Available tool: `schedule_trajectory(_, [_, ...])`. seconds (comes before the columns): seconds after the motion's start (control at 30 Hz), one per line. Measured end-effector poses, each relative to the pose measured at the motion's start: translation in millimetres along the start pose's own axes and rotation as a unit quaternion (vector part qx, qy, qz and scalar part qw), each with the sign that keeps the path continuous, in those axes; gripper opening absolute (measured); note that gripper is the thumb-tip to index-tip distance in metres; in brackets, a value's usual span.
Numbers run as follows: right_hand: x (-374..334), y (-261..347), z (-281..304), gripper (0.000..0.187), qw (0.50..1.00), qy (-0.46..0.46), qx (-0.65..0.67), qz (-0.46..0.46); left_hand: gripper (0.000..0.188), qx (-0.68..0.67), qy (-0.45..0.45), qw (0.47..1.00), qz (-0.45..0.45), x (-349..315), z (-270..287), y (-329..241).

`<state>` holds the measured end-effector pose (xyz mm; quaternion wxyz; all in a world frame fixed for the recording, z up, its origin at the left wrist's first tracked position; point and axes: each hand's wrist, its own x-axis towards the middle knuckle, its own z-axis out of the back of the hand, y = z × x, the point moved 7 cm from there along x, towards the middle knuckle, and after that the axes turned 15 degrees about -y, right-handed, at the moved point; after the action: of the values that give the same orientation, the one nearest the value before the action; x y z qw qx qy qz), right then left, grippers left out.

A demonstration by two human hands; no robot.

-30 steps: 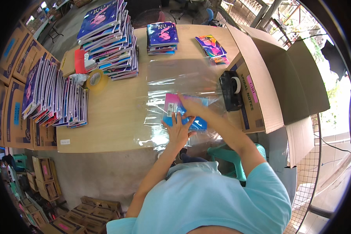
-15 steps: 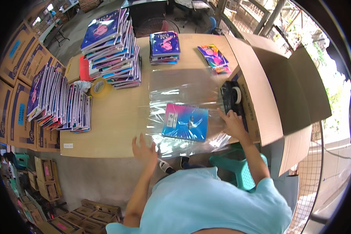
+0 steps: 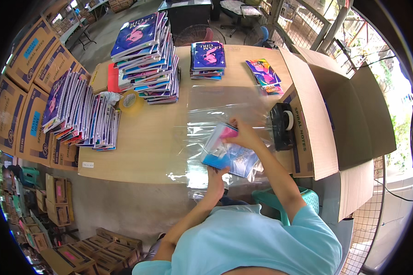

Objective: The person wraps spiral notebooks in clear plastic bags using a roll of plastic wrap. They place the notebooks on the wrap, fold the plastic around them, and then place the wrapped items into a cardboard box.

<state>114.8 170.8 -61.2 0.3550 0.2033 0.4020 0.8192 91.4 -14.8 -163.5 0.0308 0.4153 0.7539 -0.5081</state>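
A blue and pink spiral notebook (image 3: 224, 155) is tilted up over a clear plastic sheet (image 3: 225, 98) spread on the table. My right hand (image 3: 244, 135) grips its far edge, fingers closed around the pink corner. With thumb and fingers, my left hand (image 3: 217, 180) holds its near spiral edge. Glare and motion blur hide part of the cover. Right of the sheet stands a black tape dispenser (image 3: 280, 137) holding a white roll.
A tall notebook stack (image 3: 147, 59) and a shorter one (image 3: 208, 60) stand at the back. Leaning notebooks (image 3: 80, 114) fill the left side near a yellow tape roll (image 3: 131, 101). An open carton (image 3: 309, 123) borders the right edge; a green stool (image 3: 307, 197) is below.
Both hands have come in from the sides and taken hold of the notebook. It lay flat on the plastic before and is now lifted and tilted. The view has shifted slightly.
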Motion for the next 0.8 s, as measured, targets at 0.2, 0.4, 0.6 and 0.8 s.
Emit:
schedule_trajectory(0.2, [-89, -47, 30, 0.105, 0.908, -0.215, 0.357, -0.031, 0.104, 0.272, 0.075, 0.904, -0.323, -41, -37, -63])
schedule_trajectory(0.4, [-98, -60, 1, 0.11, 0.862, -0.268, 0.431, 0.007, 0.116, 0.31, 0.053, 0.845, -0.433, 9, -4, -83])
schedule_trajectory(0.6, [-106, -70, -16, 0.119, 0.882, -0.227, 0.408, -0.062, 0.111, 0.206, 0.102, 0.919, -0.32, 17, -21, -77])
schedule_trajectory(0.8, [-138, 99, 82, 0.103, 0.88, -0.379, -0.058, 0.279, 0.097, 0.187, 0.023, 0.881, -0.433, -12, -9, -94])
